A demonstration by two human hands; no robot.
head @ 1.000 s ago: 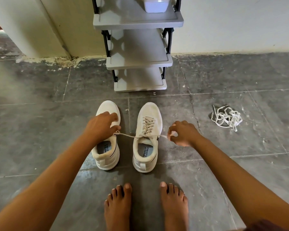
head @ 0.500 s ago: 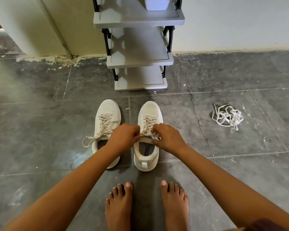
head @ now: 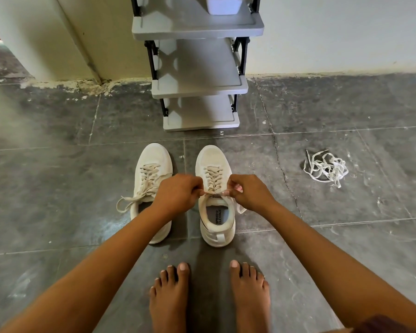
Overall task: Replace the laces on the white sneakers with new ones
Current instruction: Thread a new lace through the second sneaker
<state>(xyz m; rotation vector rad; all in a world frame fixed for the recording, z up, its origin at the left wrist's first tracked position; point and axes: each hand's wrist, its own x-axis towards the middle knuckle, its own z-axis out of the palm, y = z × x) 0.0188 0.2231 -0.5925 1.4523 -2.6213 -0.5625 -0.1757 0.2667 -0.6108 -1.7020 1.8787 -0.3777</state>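
— What is held by the hands?

— One end of the tan lace point(head: 213, 179) is pinched by the left hand point(head: 178, 193). The other end is pinched by the right hand point(head: 247, 193). The fingers of both hands are curled tight on it.

— Where is that lace found?

— It is threaded up the right sneaker point(head: 214, 159). Its ends are pulled apart just above the tongue.

— And the left sneaker point(head: 154, 155)?

— It is set just beside, with the toes pointed at the grey shoe rack point(head: 202, 87). The left sneaker's lace point(head: 147, 175) is threaded too, but its ends are left loose, out to the left. Part of the heel is hidden by the left arm.

— What else is seen?

— A tangled pile of white laces point(head: 326, 168) is laid on the grey floor tiles point(head: 58, 188), well off to the right. Two bare feet point(head: 169, 299) are planted near the sneaker heels. A white tub point(head: 222, 6) is kept on the top shelf.
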